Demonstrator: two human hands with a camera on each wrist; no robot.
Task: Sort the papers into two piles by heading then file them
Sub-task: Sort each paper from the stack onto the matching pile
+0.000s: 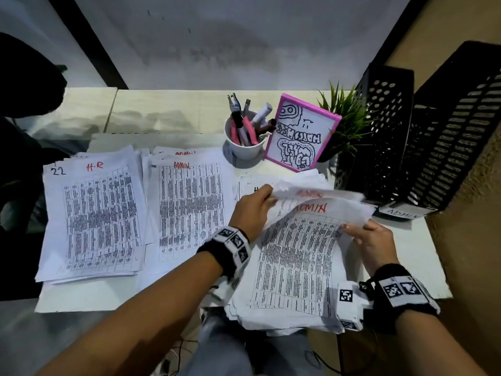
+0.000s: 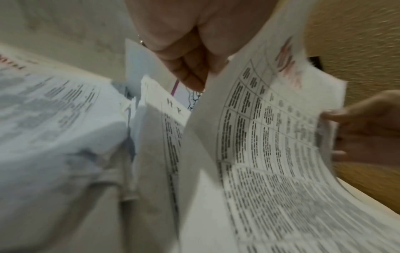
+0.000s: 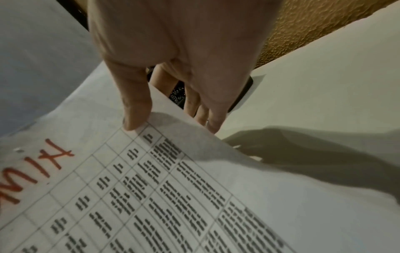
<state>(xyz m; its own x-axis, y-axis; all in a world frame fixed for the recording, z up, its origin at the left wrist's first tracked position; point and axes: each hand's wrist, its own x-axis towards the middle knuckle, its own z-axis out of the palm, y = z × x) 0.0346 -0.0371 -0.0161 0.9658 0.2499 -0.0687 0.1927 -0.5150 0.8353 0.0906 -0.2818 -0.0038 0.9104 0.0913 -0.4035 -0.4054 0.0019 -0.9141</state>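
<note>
While 2 sorted piles already lie at the left of the head view, a person works through the unsorted stack (image 1: 292, 267) at lower centre-right, its top sheet (image 1: 303, 240) headed "ADMIN" in red. That sheet's long axis runs from the bottom of the frame up toward the top, with its upper end raised off the stack. The left hand (image 1: 254, 210) sits at the sheet's upper-left corner, fingers curled and pinching a lifted, blurred sheet (image 1: 311, 191) just above it. The right hand (image 1: 375, 245) holds the ADMIN sheet's right edge, thumb on top and fingers beneath, as the right wrist view shows. The ADMIN pile (image 1: 189, 207) lies at centre-left, directly left of the left hand and nearer to it than to the right. The H.R pile (image 1: 95, 218) sits further left, touching or overlapping the ADMIN pile. The coming move, in all likelihood, carries a sheet leftward across the table (image 1: 423, 253). Two black file trays (image 1: 406, 137) stand at upper right, one labelled ADMIN, beside the right hand.
</note>
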